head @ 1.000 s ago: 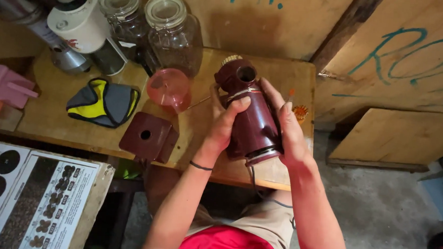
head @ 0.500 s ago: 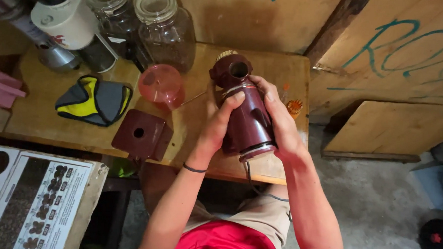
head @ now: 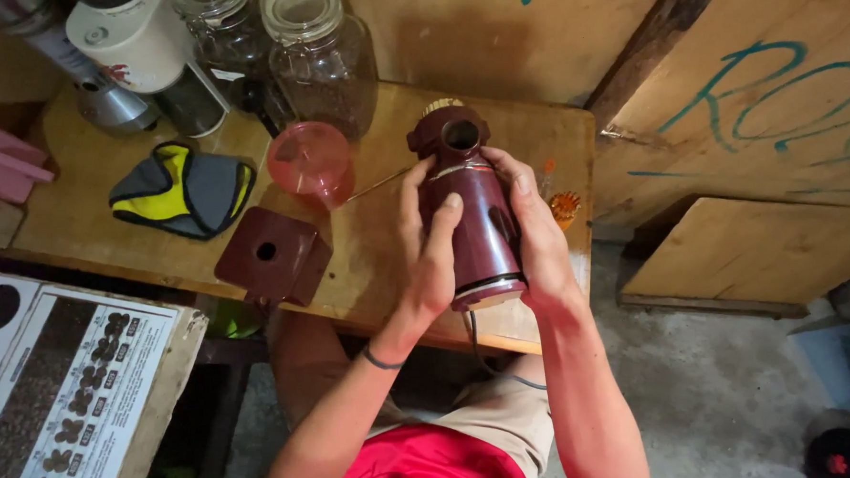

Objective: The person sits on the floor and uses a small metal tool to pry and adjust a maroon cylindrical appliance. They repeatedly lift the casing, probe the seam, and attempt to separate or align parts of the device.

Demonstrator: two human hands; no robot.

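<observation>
Both hands clamped a dark red cylindrical appliance body (head: 473,222) at frame centre, tilted over the wooden table (head: 92,215). Left hand (head: 431,258) wrapped its left flank, fingers spread up the side; right hand (head: 538,239) held the right flank, thumb across the upper part. Palms hid most of the body's sides. Its open round mouth faced up-frame; the pale-rimmed base pointed toward the camera, past the table's near edge. A cord dropped from the base and went out of sight behind the right forearm.

Just left of the grip: a pink translucent bowl (head: 311,160), a thin stick beside it. Lower left of that, a dark red square block with a hole (head: 273,254), at the table edge. Grey-and-yellow cloth pad (head: 184,188) further left. Small orange object (head: 564,207) right of the right hand, too small to identify.

Top left: two glass jars (head: 319,48), a white appliance (head: 133,26), partly cut off by the frame. Printed chart (head: 56,385) at lower left, cropped.
</observation>
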